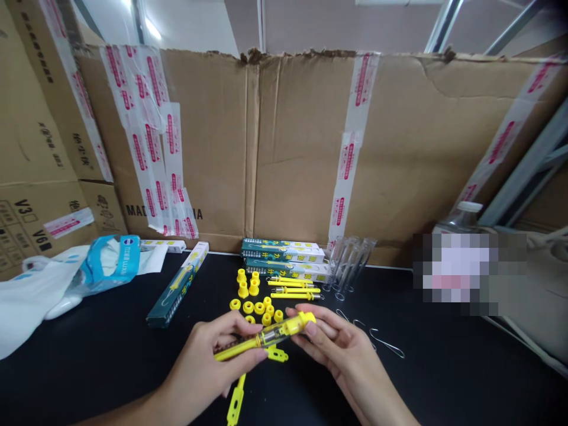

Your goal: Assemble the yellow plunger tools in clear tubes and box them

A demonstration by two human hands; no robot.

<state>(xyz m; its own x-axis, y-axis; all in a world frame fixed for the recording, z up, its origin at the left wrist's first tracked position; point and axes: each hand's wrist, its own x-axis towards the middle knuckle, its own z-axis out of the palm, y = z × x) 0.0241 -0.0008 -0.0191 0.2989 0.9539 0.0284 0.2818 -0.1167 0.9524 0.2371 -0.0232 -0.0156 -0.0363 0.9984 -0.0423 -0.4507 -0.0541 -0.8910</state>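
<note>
In front of me I hold a spring scale point(270, 337), a clear tube with a yellow rod and a metal spring inside, tilted up to the right. My left hand point(206, 358) is closed around its lower left part. My right hand point(344, 349) pinches the yellow cap point(306, 320) at its right end. Just behind lie several yellow rings point(247, 307) and small yellow caps point(243, 290). Yellow rods with springs point(295, 290) rest beyond them. Below the scale are a flat yellow slotted strip point(235, 405) and another yellow slotted end point(278, 355), partly hidden by my hands.
Metal hooks point(387, 343) lie right of my right hand. Clear tubes point(350, 266) stand behind, beside printed boxes point(284, 251). Another box point(180, 284) lies left, near a blue tissue pack point(109, 260). A bottle point(468, 216) stands right. A cardboard wall point(297, 154) closes the back.
</note>
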